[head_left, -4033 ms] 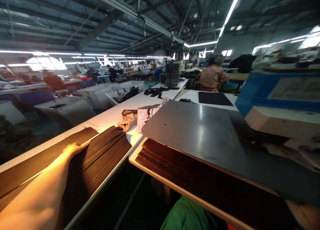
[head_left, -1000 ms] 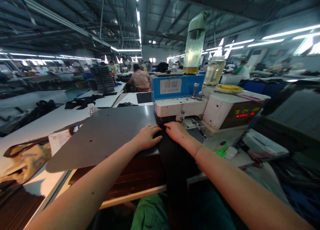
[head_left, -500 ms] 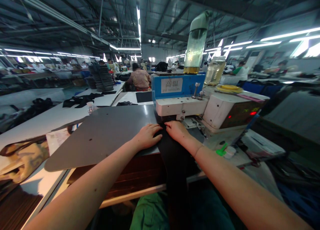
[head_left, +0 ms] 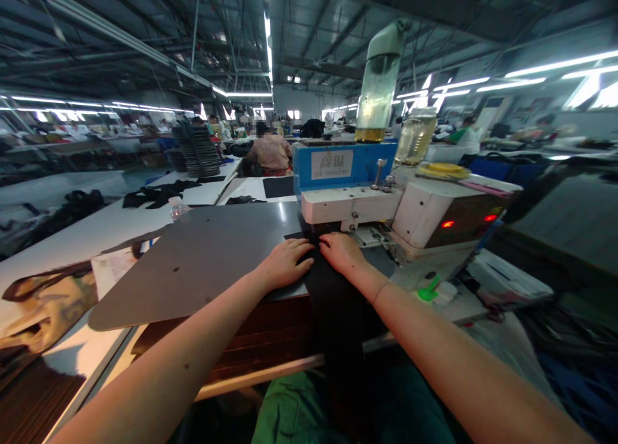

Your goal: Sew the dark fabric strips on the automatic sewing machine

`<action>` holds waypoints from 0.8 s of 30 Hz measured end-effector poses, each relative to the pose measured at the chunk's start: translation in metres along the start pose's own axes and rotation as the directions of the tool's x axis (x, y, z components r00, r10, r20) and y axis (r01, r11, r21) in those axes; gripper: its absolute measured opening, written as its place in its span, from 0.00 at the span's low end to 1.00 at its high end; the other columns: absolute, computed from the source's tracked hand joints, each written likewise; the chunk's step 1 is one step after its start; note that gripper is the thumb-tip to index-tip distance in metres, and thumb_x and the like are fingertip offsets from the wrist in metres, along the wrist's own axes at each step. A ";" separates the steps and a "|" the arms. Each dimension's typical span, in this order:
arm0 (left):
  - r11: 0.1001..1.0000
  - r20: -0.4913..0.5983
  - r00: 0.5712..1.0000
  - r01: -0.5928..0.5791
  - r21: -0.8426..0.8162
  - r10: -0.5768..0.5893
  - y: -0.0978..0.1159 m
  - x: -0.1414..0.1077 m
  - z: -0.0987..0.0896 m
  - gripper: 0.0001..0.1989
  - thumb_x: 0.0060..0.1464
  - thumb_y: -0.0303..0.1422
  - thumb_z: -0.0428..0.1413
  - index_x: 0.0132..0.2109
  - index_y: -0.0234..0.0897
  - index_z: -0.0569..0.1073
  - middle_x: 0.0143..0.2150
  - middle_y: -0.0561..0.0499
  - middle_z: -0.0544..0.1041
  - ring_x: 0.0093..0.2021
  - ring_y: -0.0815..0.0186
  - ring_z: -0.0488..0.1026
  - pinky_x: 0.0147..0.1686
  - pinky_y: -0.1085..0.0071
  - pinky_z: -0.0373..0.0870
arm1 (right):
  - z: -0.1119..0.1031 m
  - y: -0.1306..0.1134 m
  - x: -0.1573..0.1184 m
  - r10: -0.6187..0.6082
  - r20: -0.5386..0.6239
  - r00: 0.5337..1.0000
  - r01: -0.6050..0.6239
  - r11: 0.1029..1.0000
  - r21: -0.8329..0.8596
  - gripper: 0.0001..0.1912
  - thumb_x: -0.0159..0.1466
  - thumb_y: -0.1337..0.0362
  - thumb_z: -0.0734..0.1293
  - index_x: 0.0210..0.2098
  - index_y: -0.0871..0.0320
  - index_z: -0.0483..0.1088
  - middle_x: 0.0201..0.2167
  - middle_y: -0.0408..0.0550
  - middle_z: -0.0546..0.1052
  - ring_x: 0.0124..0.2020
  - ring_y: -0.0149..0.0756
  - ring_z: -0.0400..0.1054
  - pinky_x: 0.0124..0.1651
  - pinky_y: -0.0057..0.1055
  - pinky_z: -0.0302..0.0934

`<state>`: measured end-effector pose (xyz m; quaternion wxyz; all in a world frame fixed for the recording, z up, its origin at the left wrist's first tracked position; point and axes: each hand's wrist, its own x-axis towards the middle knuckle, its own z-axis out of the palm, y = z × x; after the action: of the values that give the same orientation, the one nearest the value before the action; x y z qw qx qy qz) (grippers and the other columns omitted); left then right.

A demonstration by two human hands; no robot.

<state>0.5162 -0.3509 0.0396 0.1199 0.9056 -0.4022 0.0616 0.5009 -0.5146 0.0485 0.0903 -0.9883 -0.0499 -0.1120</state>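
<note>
A long strip of black fabric (head_left: 338,302) runs from my lap up over the table edge to beneath the head of the machine (head_left: 350,206). My left hand (head_left: 288,262) lies on the grey metal plate (head_left: 217,257) at the strip's left edge, fingers stretched forward and thumb apart, fingertips on the cloth. Just right of it, my right hand (head_left: 342,249) is closed on the strip, its fingers bent and pressed together close in front of the machine head. Its thumb is hidden. The spot where the cloth meets the machine is dark and partly covered.
A control box (head_left: 449,212) with red lights is on the right, topped by a yellow ring (head_left: 443,170). A tall bottle (head_left: 379,90) and a jar (head_left: 416,137) stand behind the machine. Dark stacked pieces (head_left: 196,148) are at back left; a co-worker (head_left: 270,151) sits ahead.
A black fabric corner now sticks out leftward past my left fingertips. The strip's lower part has shifted slightly right. Red digits on the control box look brighter. Both hands stay nearly in place.
</note>
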 end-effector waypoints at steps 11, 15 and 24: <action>1.000 -0.006 1.000 -0.002 -0.014 0.002 0.000 0.000 0.000 0.20 0.58 0.37 0.45 0.55 0.33 0.65 0.58 0.44 0.64 0.58 0.60 0.59 0.58 0.64 0.53 | 0.002 0.001 0.000 -0.023 0.002 1.000 0.023 1.000 -0.017 0.15 0.62 0.65 0.57 0.43 0.59 0.71 0.40 0.52 0.75 0.40 0.38 0.69 0.40 0.29 0.58; 1.000 -0.006 1.000 -0.007 -0.022 0.007 0.000 0.000 0.001 0.20 0.58 0.37 0.45 0.54 0.33 0.65 0.58 0.44 0.64 0.58 0.61 0.59 0.58 0.63 0.54 | 0.001 0.000 0.000 -0.017 0.010 1.000 0.017 1.000 -0.017 0.15 0.62 0.65 0.56 0.43 0.59 0.71 0.40 0.53 0.74 0.40 0.38 0.69 0.41 0.29 0.58; 1.000 -0.001 1.000 -0.011 -0.018 0.011 0.001 -0.001 0.000 0.20 0.58 0.38 0.44 0.55 0.34 0.65 0.58 0.45 0.64 0.58 0.61 0.59 0.59 0.64 0.53 | 0.000 -0.001 -0.001 -0.028 0.006 1.000 0.028 0.999 -0.033 0.15 0.63 0.66 0.56 0.43 0.59 0.71 0.40 0.52 0.74 0.39 0.37 0.68 0.41 0.27 0.58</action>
<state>0.5145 -0.3508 0.0399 0.1281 0.9021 -0.4078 0.0591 0.4997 -0.5141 0.0488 0.0721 -0.9892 -0.0621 -0.1116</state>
